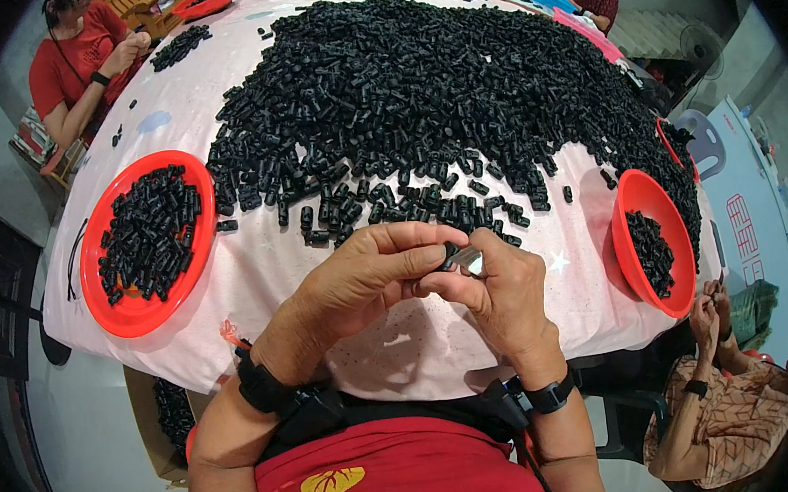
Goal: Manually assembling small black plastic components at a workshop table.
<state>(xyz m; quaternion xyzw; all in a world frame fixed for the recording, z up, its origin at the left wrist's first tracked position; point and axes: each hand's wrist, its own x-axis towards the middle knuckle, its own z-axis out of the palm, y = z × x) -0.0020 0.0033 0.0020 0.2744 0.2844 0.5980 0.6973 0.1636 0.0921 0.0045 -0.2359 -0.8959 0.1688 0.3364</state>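
My left hand (359, 277) pinches a small black cylindrical part (451, 251) between thumb and fingertips, above the near edge of the table. Against it, my right hand (511, 297) grips a small shiny metal piece (472, 263), perhaps a blade; most of it is hidden by the fingers. The two hands meet, thumbs close together. Just beyond them lie loose black parts of the same kind, running back into a large heap (417, 85) across the pale cloth.
A red plate (99, 300) of black parts stands at left, a red bowl (685, 300) of them at right. Below the table's left edge is a cardboard box (147, 427). Other people sit at the far left, far right and near right around the pink-white tablecloth (275, 275).
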